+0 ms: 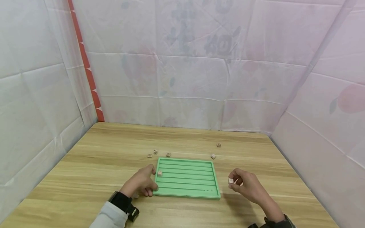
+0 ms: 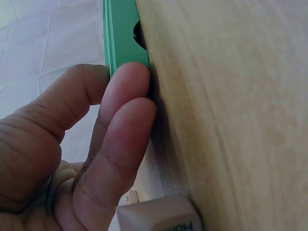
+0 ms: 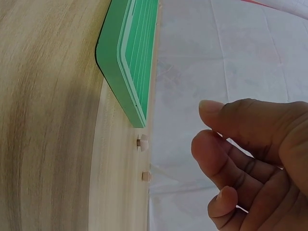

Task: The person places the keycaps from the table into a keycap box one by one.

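A shallow green tray (image 1: 186, 178) with long parallel ridges lies on the table. My left hand (image 1: 142, 181) grips its left edge near the front corner; in the left wrist view the thumb meets the rim and two fingers (image 2: 127, 127) press the side. One pale keycap (image 1: 160, 173) sits in the tray at its left end. Off the tray's right side, my right hand (image 1: 247, 186) pinches a white keycap (image 1: 230, 180) between thumb and fingertips, above the table. That keycap is hidden in the right wrist view. Beside the left hand lies a keycap (image 2: 161, 214) with partly visible "Home" lettering.
Behind the tray several loose keycaps lie about: one keycap (image 1: 168, 155) near its back left corner, another keycap (image 1: 213, 156) at the back right, a third keycap (image 1: 219, 145) farther back. Pale sheets (image 1: 188, 79) hang around the wooden table (image 1: 114, 142).
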Action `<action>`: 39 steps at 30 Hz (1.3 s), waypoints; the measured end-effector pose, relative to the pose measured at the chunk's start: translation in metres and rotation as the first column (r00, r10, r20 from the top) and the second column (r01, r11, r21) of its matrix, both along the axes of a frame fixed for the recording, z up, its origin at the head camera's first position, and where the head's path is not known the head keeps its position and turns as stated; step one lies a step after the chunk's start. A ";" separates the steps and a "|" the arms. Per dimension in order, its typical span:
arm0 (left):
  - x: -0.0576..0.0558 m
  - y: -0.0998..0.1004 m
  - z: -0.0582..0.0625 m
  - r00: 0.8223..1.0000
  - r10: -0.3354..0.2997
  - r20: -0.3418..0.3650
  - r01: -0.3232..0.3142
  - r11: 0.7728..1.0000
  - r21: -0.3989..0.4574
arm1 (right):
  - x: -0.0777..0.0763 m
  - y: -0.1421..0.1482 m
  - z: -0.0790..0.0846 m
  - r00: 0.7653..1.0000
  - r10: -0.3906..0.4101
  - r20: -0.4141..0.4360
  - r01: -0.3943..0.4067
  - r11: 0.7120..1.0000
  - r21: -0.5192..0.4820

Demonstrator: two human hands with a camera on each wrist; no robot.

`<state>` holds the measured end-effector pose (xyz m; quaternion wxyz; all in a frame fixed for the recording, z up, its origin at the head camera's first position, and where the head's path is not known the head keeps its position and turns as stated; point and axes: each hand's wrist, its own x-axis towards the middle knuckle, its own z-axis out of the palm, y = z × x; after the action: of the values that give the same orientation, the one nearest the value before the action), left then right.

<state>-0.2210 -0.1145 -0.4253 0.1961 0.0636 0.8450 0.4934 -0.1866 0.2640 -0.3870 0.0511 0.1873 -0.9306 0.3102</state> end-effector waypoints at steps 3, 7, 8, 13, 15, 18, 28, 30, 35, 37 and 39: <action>0.000 0.000 0.001 1.000 0.005 0.003 -0.005 1.000 -0.004 | 0.000 0.001 -0.001 1.000 0.004 0.002 -0.004 1.000 0.000; 0.001 0.000 0.002 1.000 0.003 0.001 -0.003 1.000 -0.010 | 0.000 0.000 -0.001 1.000 0.003 0.002 -0.003 1.000 0.001; 0.001 0.000 0.002 1.000 0.003 0.003 -0.003 1.000 -0.008 | 0.000 0.000 -0.001 1.000 0.002 0.002 -0.002 1.000 0.000; 0.000 0.000 0.001 1.000 0.002 0.004 -0.002 1.000 -0.013 | 0.000 0.000 -0.001 1.000 0.004 0.002 -0.004 1.000 -0.001; -0.001 -0.001 0.001 1.000 0.002 0.006 -0.002 1.000 -0.012 | -0.001 0.000 -0.002 1.000 0.005 0.004 -0.005 1.000 -0.003; -0.001 -0.001 0.000 1.000 0.002 0.007 -0.002 1.000 -0.009 | -0.001 -0.001 -0.003 1.000 0.005 0.010 -0.005 1.000 -0.006; 0.000 0.001 0.001 1.000 0.016 0.006 -0.016 1.000 -0.015 | -0.007 -0.012 -0.009 0.999 -0.028 0.037 0.029 0.999 -0.019; 0.000 0.001 0.001 1.000 0.012 0.007 -0.012 1.000 -0.012 | -0.009 -0.015 -0.009 0.998 -0.029 0.047 0.030 0.999 -0.021; 0.000 0.000 0.003 1.000 0.004 0.003 -0.004 1.000 -0.011 | -0.013 -0.022 -0.009 0.998 -0.018 0.053 0.020 0.999 -0.027; 0.001 0.001 0.003 1.000 0.009 0.005 -0.009 1.000 -0.014 | -0.015 -0.025 -0.008 0.998 -0.011 0.057 0.013 0.999 -0.031; 0.001 0.001 0.003 1.000 0.013 0.007 -0.013 1.000 -0.015 | -0.017 -0.030 -0.008 0.998 -0.004 0.066 0.006 0.999 -0.035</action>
<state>-0.2203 -0.1131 -0.4225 0.1963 0.0552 0.8483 0.4886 -0.2038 0.2344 -0.3951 0.0245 0.1737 -0.9266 0.3326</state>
